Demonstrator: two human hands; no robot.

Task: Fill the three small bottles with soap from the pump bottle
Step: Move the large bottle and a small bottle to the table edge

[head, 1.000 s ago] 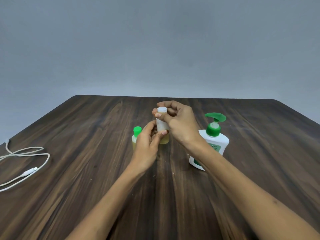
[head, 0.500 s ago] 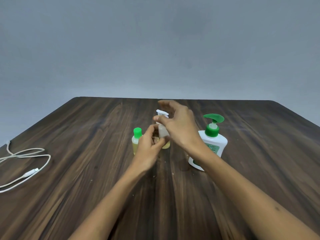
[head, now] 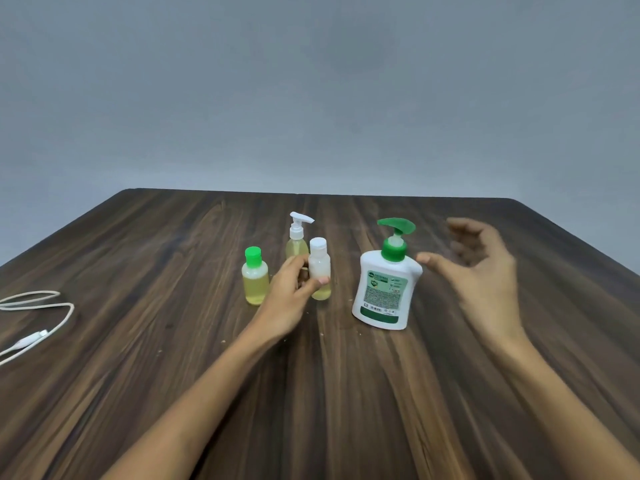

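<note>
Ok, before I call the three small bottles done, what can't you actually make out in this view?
- Right hand, head view: motion-blurred, so its finger pose is unclear.
- Small spray-top bottle: its lower part is hidden behind the left hand and the white-capped bottle.
- White-capped bottle: upper body looks cloudy, so its fill level is uncertain.
- Pump bottle: label text too small; opaque wall hides the soap left.
- White cable: cut off by the left edge.
</note>
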